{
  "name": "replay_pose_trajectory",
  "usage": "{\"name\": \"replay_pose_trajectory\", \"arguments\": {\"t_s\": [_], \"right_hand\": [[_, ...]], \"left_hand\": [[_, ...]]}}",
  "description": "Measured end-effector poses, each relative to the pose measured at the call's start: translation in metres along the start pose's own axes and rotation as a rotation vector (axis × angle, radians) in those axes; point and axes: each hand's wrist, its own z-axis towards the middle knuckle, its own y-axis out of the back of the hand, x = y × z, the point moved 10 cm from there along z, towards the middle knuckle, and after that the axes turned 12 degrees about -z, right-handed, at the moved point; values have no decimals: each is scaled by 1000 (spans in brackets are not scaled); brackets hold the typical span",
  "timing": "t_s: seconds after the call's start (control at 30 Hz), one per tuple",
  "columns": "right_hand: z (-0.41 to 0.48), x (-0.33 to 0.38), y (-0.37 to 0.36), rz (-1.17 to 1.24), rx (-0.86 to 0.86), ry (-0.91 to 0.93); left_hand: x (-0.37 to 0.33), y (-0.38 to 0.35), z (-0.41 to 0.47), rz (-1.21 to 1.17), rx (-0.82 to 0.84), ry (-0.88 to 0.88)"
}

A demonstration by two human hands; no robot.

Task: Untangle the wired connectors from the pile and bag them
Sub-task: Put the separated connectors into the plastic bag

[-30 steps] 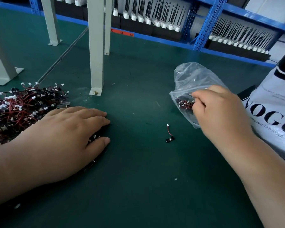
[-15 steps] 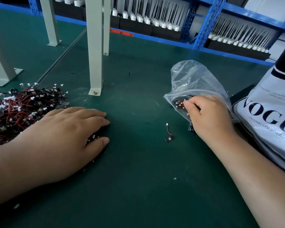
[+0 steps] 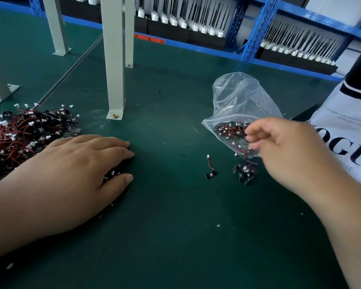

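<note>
A tangled pile of red-and-black wired connectors (image 3: 19, 138) with white plugs lies at the left on the green table. My left hand (image 3: 71, 174) rests flat on a few connectors (image 3: 113, 174) beside the pile, fingers straight. A clear plastic bag (image 3: 238, 97) stands slumped at the right with several connectors (image 3: 229, 130) inside near its mouth. My right hand (image 3: 290, 151), blurred, hovers just right of the bag's mouth with loosely curled fingers and nothing visibly in them. One loose connector (image 3: 210, 170) and a small clump (image 3: 244, 174) lie on the table below the bag.
A white metal post (image 3: 114, 59) is bolted to the table between pile and bag, with further posts behind and at far left. Blue shelving (image 3: 254, 30) holding rows of black-and-white parts runs along the back. A white printed bag (image 3: 346, 130) sits at the right edge.
My right hand has let go of the bag and pulled back to the right. A small clump of connectors now lies on the table below the bag's mouth. The left hand has not moved.
</note>
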Motion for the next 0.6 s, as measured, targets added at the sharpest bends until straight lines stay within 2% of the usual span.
{"name": "replay_pose_trajectory", "arguments": {"t_s": [0.13, 0.2, 0.27, 0.33, 0.43, 0.6], "right_hand": [[-4, -5, 14, -63, 63, 18], [-8, -3, 2, -203, 222, 54], [-18, -9, -18, -403, 460, 47], [-27, -15, -32, -498, 610, 46], [-29, -13, -46, -461, 649, 62], [-26, -12, -60, -164, 606, -6]], "left_hand": [[0, 0, 0, -1, -3, 7], [1, 0, 0, -2, -2, 8], [1, 0, 0, 0, -1, 10], [2, 0, 0, 3, -5, 14], [2, 0, -1, -5, -8, 15], [3, -1, -1, -2, -6, 12]]}}
